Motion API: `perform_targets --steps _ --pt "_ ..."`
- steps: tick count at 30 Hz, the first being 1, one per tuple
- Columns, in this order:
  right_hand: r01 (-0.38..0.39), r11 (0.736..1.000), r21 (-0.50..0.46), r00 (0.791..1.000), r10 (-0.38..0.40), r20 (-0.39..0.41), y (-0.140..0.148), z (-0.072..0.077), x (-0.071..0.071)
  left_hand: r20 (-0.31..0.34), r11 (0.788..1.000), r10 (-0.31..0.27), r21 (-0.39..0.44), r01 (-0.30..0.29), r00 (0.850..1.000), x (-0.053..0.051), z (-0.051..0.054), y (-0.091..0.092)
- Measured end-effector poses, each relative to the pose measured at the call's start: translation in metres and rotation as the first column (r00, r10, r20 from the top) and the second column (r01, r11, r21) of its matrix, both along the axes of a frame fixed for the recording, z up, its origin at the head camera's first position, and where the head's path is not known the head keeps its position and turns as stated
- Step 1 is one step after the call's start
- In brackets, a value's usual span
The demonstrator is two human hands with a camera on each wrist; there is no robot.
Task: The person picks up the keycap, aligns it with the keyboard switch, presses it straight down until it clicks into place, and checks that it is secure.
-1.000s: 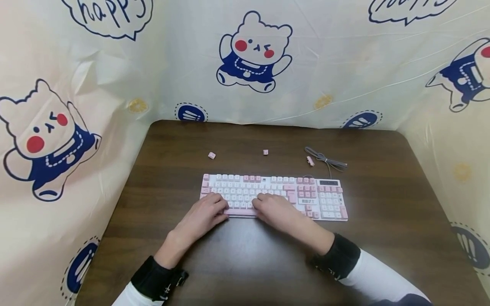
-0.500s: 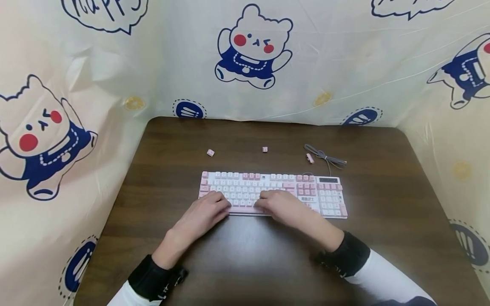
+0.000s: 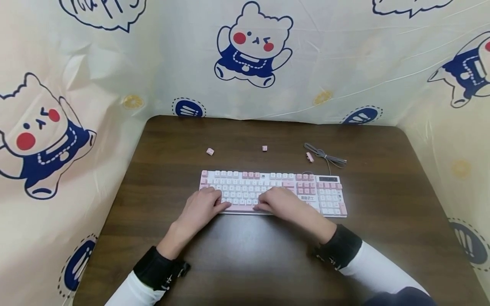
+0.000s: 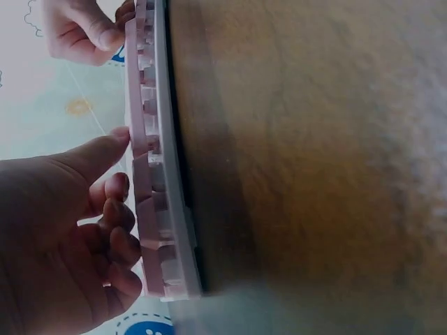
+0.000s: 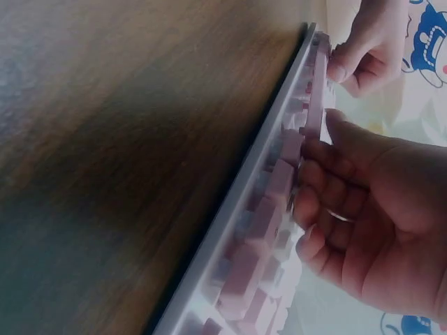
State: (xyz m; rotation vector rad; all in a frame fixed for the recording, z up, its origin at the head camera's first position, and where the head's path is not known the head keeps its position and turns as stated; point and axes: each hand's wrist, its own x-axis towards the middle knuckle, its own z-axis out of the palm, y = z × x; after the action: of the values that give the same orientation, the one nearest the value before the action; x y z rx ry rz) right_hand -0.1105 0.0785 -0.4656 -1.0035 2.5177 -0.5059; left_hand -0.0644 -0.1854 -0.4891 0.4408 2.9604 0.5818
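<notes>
Left hand [image 3: 202,206] and right hand [image 3: 282,204] work over the keyboard [image 3: 245,187] on the tabletop [image 3: 245,250], each grip loose, fingers bent, holding nothing! Beyond: left block [image 3: 210,151], middle block [image 3: 264,148], right block [image 3: 309,157], then cable [image 3: 326,156].

- Keyboard [image 3: 241,189]: parts under the fingers of the left hand [image 3: 200,207] and right hand [image 3: 284,205] hidden from the head camera.
- Loose keycap [image 3: 210,151] beyond the left fingers: markings too small.
- Tabletop [image 4: 321,167] near them: blurred.
</notes>
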Motion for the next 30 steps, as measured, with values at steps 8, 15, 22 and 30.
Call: perform_targets --steps 8,15,22,30 --pt "0.016 0.998 0.064 0.999 -0.013 -0.039 -0.0058 -0.0009 -0.0017 -0.061 0.997 0.002 -0.079 -0.007 0.998 0.0001 0.0027 0.0014" --pt "0.025 0.998 0.056 0.999 -0.022 -0.046 -0.0075 -0.0007 -0.0018 -0.082 0.996 0.011 -0.085 -0.018 0.997 0.0016 0.0021 0.0023" --pt "-0.006 0.999 0.053 0.991 0.013 -0.132 -0.0076 -0.0005 0.001 -0.116 0.998 -0.003 -0.065 -0.005 0.993 0.004 0.0025 0.0033" --pt "-0.14 0.989 0.042 0.943 0.146 -0.3 -0.0089 -0.0027 0.0069 -0.199 0.978 -0.205 -0.011 0.207 0.958 0.0074 0.0008 0.0029"
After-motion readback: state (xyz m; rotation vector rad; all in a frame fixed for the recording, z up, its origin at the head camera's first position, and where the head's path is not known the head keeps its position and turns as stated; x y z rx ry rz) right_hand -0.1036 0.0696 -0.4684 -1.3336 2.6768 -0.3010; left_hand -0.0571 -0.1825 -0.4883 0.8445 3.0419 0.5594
